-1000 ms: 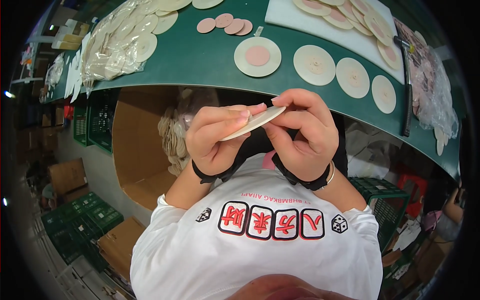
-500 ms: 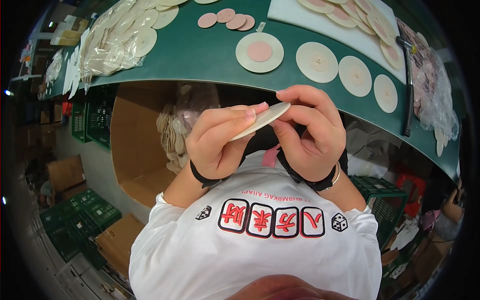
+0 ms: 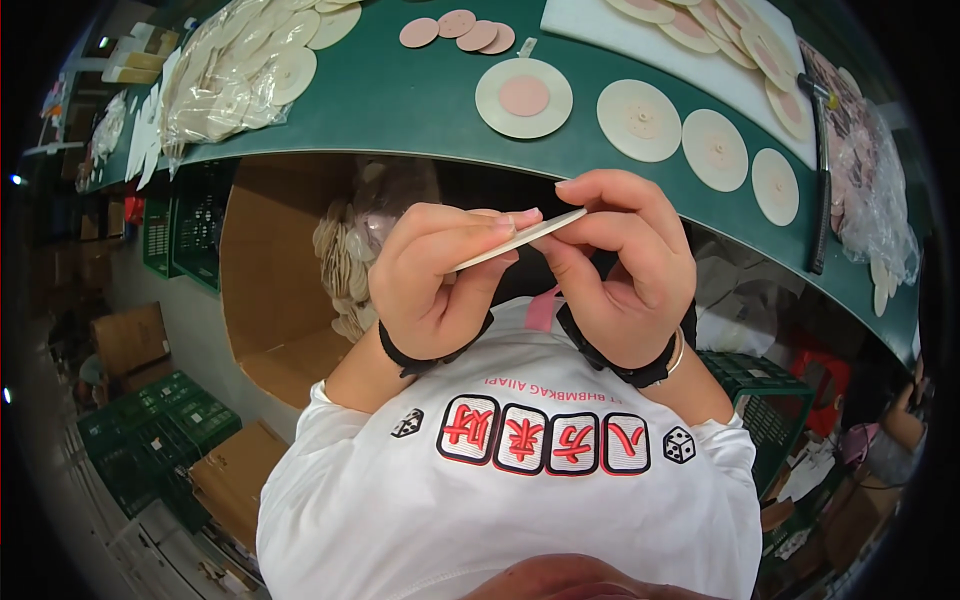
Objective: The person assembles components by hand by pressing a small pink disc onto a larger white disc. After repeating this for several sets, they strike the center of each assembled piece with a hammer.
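Note:
A thin cream disc point(image 3: 530, 236) is held tilted in front of my chest, seen almost edge-on. My left hand point(image 3: 425, 275) pinches it, fingers on top and thumb underneath. My right hand point(image 3: 635, 270) is closed at the disc's right edge, index finger curled above and thumb below. Beyond my hands on the green table point(image 3: 400, 110) lies a cream disc with a pink round centre point(image 3: 524, 97). To its right sit three cream discs point(image 3: 640, 120) with faintly pink middles; a small central nub shows on the nearest. Several small pink rounds point(image 3: 477, 34) lie farther back.
At right a black-handled hammer point(image 3: 821, 200) lies beside a white board point(image 3: 590, 35) bearing more discs. Bagged discs point(image 3: 230, 95) heap at left. Below the table edge stand an open cardboard box point(image 3: 265, 270) of discs and green crates point(image 3: 160, 430).
The held disc has tipped slightly, now showing more edge-on. Both hands keep nearly the same place and grip. The table items sit a little differently in view.

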{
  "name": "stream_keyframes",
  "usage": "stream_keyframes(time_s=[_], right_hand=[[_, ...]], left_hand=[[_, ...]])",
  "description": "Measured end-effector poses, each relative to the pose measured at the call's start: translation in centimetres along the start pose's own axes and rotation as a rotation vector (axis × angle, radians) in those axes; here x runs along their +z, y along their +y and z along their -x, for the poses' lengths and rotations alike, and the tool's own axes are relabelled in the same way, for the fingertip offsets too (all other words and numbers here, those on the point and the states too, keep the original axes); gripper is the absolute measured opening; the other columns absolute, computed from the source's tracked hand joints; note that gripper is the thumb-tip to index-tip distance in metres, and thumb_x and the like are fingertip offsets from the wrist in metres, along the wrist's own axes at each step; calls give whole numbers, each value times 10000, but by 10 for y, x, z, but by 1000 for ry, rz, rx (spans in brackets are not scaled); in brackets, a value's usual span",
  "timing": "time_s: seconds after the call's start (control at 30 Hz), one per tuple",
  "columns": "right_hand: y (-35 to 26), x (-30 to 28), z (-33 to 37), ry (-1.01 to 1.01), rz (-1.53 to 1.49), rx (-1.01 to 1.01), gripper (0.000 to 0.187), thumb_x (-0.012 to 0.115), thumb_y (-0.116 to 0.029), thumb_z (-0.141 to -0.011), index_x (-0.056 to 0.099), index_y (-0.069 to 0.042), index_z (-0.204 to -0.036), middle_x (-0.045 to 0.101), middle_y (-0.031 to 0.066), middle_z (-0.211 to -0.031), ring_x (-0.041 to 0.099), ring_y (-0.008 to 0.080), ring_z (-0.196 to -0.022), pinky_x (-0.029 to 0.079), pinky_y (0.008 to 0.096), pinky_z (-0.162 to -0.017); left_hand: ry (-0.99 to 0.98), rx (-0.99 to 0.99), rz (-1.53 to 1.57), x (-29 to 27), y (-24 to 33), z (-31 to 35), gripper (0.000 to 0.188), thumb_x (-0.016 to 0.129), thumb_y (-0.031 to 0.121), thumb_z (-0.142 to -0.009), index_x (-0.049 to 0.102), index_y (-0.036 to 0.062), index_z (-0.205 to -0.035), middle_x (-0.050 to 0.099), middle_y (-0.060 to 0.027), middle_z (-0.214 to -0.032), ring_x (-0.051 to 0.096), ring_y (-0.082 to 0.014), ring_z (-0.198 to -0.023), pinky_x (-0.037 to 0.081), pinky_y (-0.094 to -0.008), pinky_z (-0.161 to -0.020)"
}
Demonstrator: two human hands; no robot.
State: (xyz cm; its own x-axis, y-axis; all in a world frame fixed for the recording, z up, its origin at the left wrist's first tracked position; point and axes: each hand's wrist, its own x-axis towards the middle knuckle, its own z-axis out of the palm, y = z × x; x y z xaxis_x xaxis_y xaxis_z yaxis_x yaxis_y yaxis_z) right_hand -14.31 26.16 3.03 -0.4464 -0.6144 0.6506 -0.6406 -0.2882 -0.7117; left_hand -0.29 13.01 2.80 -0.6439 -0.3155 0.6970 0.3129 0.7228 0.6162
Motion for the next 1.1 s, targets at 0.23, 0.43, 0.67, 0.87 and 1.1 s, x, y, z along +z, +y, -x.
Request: stream_keyframes(time_s=[0.23,0.43,0.67,0.87,1.1], right_hand=[[3,-1,-2,-55,-193,319,200,759,78,-806,655,19,-966,631,104,-1006,609,147,-783,509,255,-697],[9,0,3,-243,-112,385,212,738,40,-865,645,26,-1054,620,80,-1042,602,118,-859,492,238,-722],[23,10,9,-159,-500,514,203,711,22,-901,654,54,-1093,620,79,-1042,617,132,-908,497,246,-789],[22,11,12,-160,-358,507,193,689,34,-910,651,60,-1097,623,73,-1044,619,128,-910,504,249,-802],[20,11,8,-172,-267,479,165,653,40,-936,651,49,-1101,634,39,-976,623,119,-859,513,242,-777]], left_hand=[[18,-133,0,1,-7,4,196,741,-57,-836,709,-9,-1023,690,-104,-877,623,-207,-744,492,-289,-637],[33,-318,102,2,-13,7,150,729,3,-869,704,-24,-1014,678,-104,-861,626,-208,-753,487,-297,-659],[-30,-432,167,-1,-12,0,141,717,41,-892,696,-29,-1012,683,-119,-874,641,-216,-771,495,-295,-694],[-42,-428,69,8,-11,2,134,713,40,-892,688,-29,-1004,689,-116,-899,647,-223,-782,499,-303,-700],[-19,-549,71,7,-17,11,152,697,60,-915,670,-30,-1035,689,-115,-945,650,-230,-820,506,-312,-735]])
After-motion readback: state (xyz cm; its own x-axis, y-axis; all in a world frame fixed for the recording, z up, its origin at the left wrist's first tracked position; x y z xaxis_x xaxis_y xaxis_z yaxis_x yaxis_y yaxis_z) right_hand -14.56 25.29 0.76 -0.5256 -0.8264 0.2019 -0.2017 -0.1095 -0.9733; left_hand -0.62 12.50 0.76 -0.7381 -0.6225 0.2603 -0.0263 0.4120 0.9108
